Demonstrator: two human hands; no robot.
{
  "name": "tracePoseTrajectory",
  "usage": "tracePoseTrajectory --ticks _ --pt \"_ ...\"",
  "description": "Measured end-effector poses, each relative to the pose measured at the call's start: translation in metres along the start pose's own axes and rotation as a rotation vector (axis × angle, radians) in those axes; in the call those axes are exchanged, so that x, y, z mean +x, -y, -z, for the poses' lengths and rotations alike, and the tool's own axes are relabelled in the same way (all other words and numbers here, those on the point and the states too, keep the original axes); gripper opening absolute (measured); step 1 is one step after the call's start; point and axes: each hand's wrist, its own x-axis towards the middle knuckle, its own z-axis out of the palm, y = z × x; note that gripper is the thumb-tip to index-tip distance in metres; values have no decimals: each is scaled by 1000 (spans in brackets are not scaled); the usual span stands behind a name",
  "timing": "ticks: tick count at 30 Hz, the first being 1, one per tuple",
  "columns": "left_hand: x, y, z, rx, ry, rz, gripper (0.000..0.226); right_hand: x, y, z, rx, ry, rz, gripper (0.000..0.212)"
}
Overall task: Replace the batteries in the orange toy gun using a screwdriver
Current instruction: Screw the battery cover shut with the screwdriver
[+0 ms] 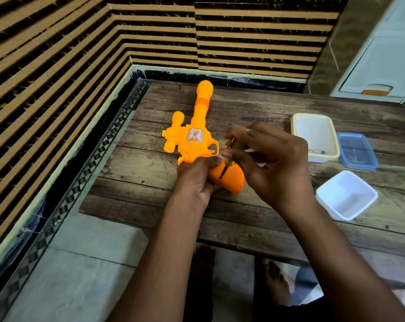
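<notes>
The orange toy gun point(194, 133) lies on the wooden table point(255, 219), barrel pointing away from me and handle nearest me. My left hand point(195, 180) grips the handle from the left side. My right hand point(270, 163) pinches a small screwdriver point(227, 161) with a yellow handle. Its dark shaft slants down and its tip touches the orange handle point(231, 180). Much of the screwdriver's handle is hidden behind my fingers.
A cream rectangular container point(313, 138) holding small metal pieces stands at the right, with a blue lid point(357, 151) beside it. A white square tub point(346, 195) sits nearer me. A striped wall corner lies beyond the table; tiled floor is at the left.
</notes>
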Motion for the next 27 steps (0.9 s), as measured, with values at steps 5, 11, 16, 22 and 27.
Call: tracePoseTrajectory --ticks 5,11,16,22,27 --pt "0 -2 2 19 24 32 24 -2 3 1 -1 -97 -79 24" --pt "-4 -3 3 47 -10 20 32 -8 9 8 -120 -292 33 21" --pt "-10 -1 11 169 -94 -69 23 -15 -17 -2 -283 -275 111 13" --pt "-17 1 26 457 -244 -255 27 -22 -73 -24 -438 -76 90 11" --pt "-20 -4 28 637 -338 -234 70 -25 -91 -31 -459 108 11 10"
